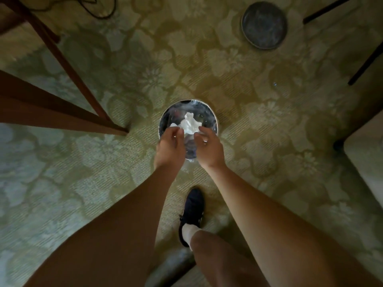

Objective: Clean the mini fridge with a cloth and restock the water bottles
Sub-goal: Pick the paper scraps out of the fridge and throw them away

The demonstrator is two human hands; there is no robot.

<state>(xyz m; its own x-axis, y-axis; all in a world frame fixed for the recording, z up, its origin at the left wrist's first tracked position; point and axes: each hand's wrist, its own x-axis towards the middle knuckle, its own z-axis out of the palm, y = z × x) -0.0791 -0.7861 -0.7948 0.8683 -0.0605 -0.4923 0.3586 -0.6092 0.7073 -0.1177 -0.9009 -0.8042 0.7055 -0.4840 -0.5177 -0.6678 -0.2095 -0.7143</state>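
Note:
I look straight down at a round bin (213, 119) lined with clear plastic, standing on the carpet. A crumpled white cloth or paper (189, 123) hangs over its opening. My left hand (169, 147) pinches the left end of the white piece. My right hand (209, 149) has its fingers curled at the piece's right edge and seems to pinch it too. Both hands hover over the near half of the bin. No fridge or water bottle is in view.
A second round dark bin (264, 25) stands at the far right. Brown wooden furniture legs (62, 59) slant in from the left and thin dark legs (366, 65) from the right. A pale upholstered seat (366, 162) is at the right edge. My dark shoe (193, 210) is below the bin.

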